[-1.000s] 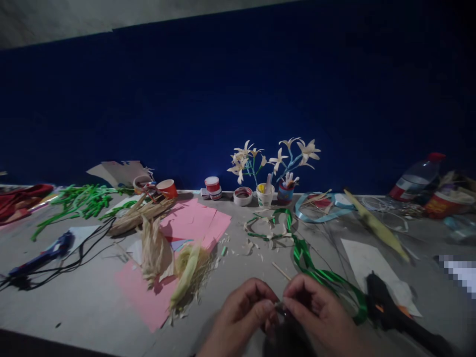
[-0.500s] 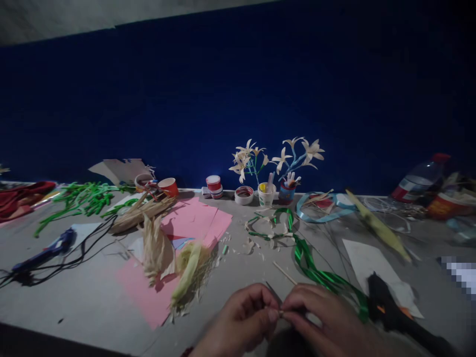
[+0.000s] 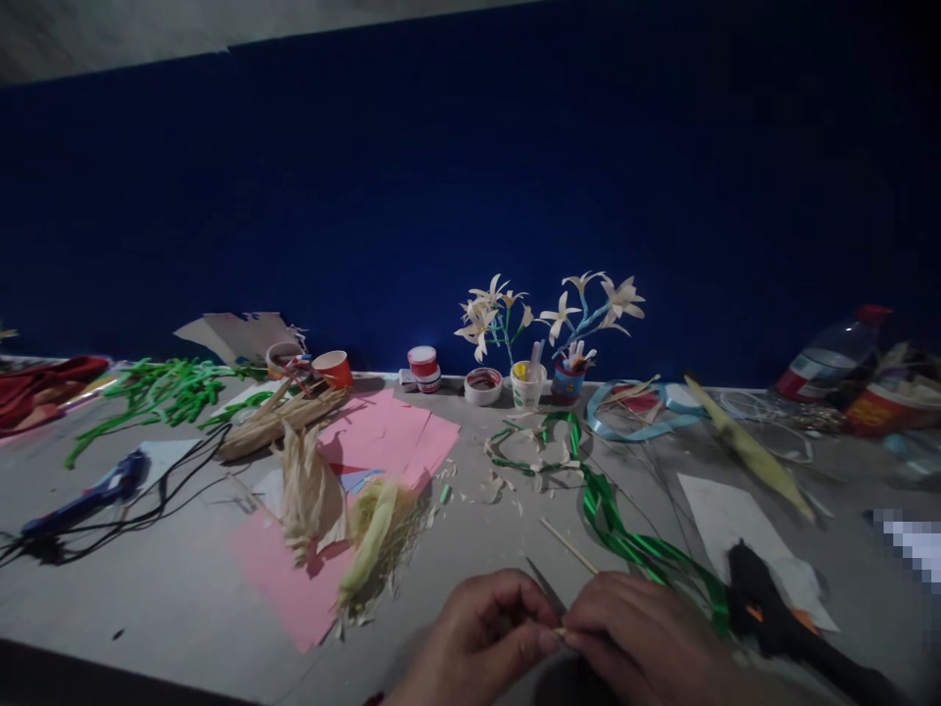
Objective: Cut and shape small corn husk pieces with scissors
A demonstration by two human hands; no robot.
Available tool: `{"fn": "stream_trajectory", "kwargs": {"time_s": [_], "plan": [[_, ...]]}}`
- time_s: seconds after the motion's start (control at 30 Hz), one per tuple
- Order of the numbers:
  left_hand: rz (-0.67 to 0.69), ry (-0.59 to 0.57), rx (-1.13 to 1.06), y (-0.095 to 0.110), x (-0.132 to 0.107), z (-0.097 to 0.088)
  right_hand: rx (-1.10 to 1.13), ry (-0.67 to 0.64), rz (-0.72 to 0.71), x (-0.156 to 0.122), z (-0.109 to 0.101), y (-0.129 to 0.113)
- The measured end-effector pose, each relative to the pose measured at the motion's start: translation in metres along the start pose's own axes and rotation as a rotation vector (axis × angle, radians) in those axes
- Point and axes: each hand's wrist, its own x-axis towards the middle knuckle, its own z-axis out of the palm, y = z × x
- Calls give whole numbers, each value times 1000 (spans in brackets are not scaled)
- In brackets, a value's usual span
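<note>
Low in the middle of the head view, my left hand [image 3: 489, 632] and my right hand [image 3: 639, 628] meet at the fingertips. Both are closed in a pinch on a small pale piece [image 3: 561, 633], mostly covered by the fingers; its kind cannot be made out. Just beyond the fingers lies a thin wooden stick [image 3: 568, 545], its near end behind my right hand. A dark pointed blade or rod [image 3: 542, 579] shows between the hands. Green ribbon [image 3: 618, 534] runs past my right hand, joined to a green ring [image 3: 533, 461] with pale bits on it.
A black glue gun [image 3: 765, 598] lies at right, a blue one [image 3: 92, 500] with cords at left. Corn husks [image 3: 313, 495] and a young corn cob [image 3: 371, 549] rest on pink paper [image 3: 397, 431]. Pale flowers [image 3: 481, 319] stand in cups along the back. A bottle [image 3: 834, 353] leans at far right.
Both hands have shifted slightly down and to the right, still pinched together. More of the dark pointed thing and the wooden stick shows now.
</note>
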Motion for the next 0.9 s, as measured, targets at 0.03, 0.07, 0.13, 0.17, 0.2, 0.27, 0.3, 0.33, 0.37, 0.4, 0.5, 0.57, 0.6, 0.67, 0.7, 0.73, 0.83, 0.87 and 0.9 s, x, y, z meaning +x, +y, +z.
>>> {"fn": "stream_trajectory", "kwargs": {"time_s": [0.03,0.07,0.13,0.17,0.2,0.27,0.3,0.33,0.37,0.4,0.5,0.57,0.6,0.67,0.7,0.73,0.83,0.87,0.9], "plan": [[10,-11,51,1,-1,0,-15,18,-10,0,0,0],[21,-14,107,2,-1,0,-30,40,-23,1,0,-1],[57,4,220,4,-1,-2,-63,92,-41,3,1,-2],[77,18,266,4,-1,-2,-83,123,-49,3,2,-2],[93,29,303,5,-1,-2,-106,152,-49,4,4,-2],[114,38,355,5,-1,-3,-155,191,-19,4,9,-2],[121,40,382,5,-1,-3,-177,195,11,2,11,-2],[130,46,415,5,-1,-3,-188,188,46,1,13,-2],[141,51,451,6,-1,-3,-187,180,83,0,14,-2],[151,60,484,6,-2,-3,-170,174,116,-2,14,-2],[148,52,499,8,-3,-2,-14,144,211,-3,6,-5],[109,36,408,8,-4,-1,131,80,248,0,-2,-8],[87,27,346,8,-4,-1,186,48,256,1,-4,-9],[32,0,199,7,-3,0,232,23,227,5,-7,-11],[3,-22,128,6,-3,0,226,38,194,6,-6,-11],[-17,-47,69,5,-3,0,212,55,159,7,-4,-11],[1,-62,79,5,-3,-2,166,119,120,6,4,-9],[37,-47,155,5,-4,-2,148,141,140,5,6,-9],[75,-25,252,6,-4,-4,126,169,164,3,8,-8]]}}
